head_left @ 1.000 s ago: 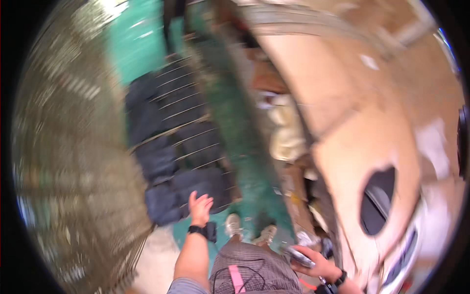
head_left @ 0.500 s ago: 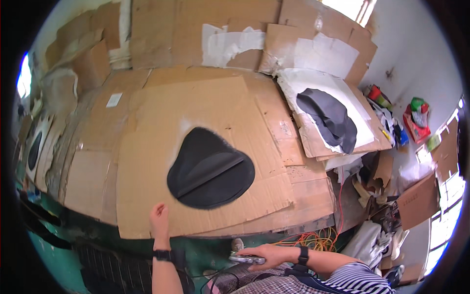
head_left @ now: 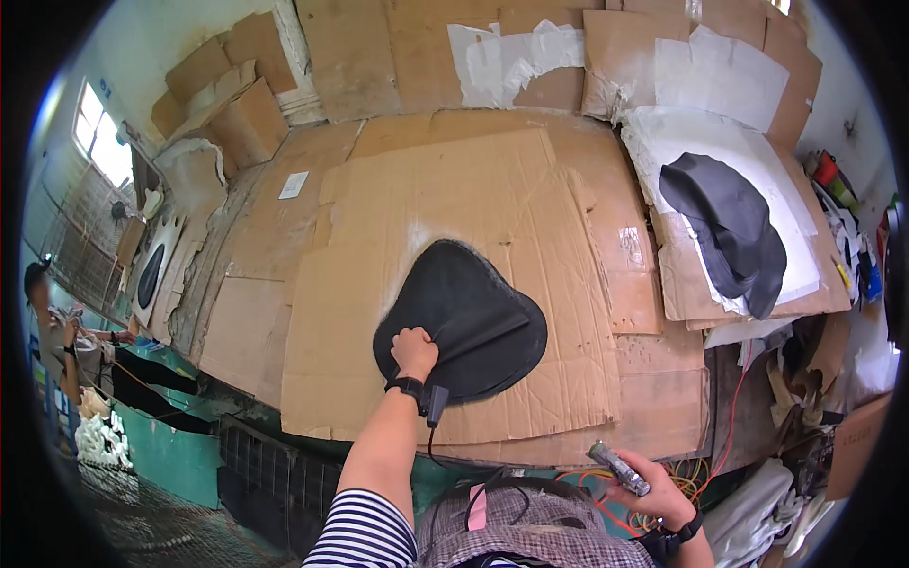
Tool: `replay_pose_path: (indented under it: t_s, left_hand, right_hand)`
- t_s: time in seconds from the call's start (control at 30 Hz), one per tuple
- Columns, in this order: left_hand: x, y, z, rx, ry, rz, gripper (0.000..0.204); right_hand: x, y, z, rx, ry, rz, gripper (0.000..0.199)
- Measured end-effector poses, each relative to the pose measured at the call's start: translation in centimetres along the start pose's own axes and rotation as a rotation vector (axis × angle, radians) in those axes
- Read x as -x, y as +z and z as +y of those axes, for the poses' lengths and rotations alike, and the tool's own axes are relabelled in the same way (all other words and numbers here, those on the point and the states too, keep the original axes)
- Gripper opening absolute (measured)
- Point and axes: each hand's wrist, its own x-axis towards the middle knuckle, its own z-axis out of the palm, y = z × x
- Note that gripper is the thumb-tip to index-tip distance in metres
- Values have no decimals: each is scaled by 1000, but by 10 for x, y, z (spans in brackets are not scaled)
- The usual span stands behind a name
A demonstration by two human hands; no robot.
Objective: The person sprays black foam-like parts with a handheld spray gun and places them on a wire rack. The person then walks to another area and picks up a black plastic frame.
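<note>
A black rounded seat-shaped cover (head_left: 473,317) lies flat on a large sheet of cardboard (head_left: 454,208) on the workbench. My left hand (head_left: 414,349) is closed on its near edge, pinching the material so a fold rises from it. A dark band with a small device sits on that wrist. My right hand (head_left: 653,488) is low at the bench's front edge, wrapped around a small grey metal tool (head_left: 620,468). A second dark cover (head_left: 729,227) rests on white paper at the right.
Cardboard panels and white paper line the back wall (head_left: 530,47). Orange and red cables (head_left: 691,469) hang at the bench front. Clutter of bags and boxes fills the right side (head_left: 833,379). Another person (head_left: 52,331) stands at the far left by a green bench (head_left: 161,445).
The view swung from the floor and green bench up to the cardboard bench. My left hand reached forward and took hold of the black cover's near edge. The right hand kept its tool.
</note>
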Motion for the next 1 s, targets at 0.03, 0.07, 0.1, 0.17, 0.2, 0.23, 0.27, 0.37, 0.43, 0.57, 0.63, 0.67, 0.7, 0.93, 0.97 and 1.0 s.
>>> replay_pose_path:
  t_s: [0.03,0.07,0.1,0.17,0.2,0.23,0.27,0.37,0.43,0.57,0.63,0.67,0.7,0.93,0.97,1.0]
  left_hand:
    - [16,-10,11,17,88,55,8]
    - [28,-14,17,34,175,110,6]
    - [39,-8,9,73,317,207,9]
    - [69,-10,5,68,460,107,13]
    - [83,-12,3,68,523,36,15]
    - [95,-11,-3,100,545,18,15]
    - [107,-11,-9,131,565,-1,15]
    - [128,-14,-40,299,486,3,18]
    - [134,-21,-71,398,368,24,19]
    - [149,-54,-151,414,21,69,16]
    - [152,-69,-194,452,-47,148,14]
    - [153,-71,-217,515,-67,199,12]
    - [154,-73,-236,557,-73,266,11]
    - [170,-100,-273,664,-280,301,17]
    - [170,-100,-275,661,-287,293,19]
    - [169,-99,-276,658,-293,288,20]
  right_hand:
    - [1,-2,-2,-9,-21,14,56]
    - [2,-4,-5,-19,-43,28,57]
    - [4,-4,-9,-26,-67,33,57]
    - [11,-4,-19,-160,-58,65,58]
    - [16,-5,-27,-223,-57,83,58]
    - [20,-4,-38,-210,-139,104,58]
    - [25,-3,-46,-228,-160,126,58]
    - [41,2,-69,-231,-236,196,58]
    - [51,8,-85,-192,-211,206,59]
    - [69,31,-91,-259,-149,28,59]
    - [77,47,-94,-280,-178,70,59]
    - [80,57,-98,-292,-193,89,59]
    - [84,66,-110,-301,-188,161,60]
    - [117,76,-116,-179,-226,341,66]
    - [119,81,-115,-235,-237,278,63]
    - [119,87,-111,-274,-267,208,61]
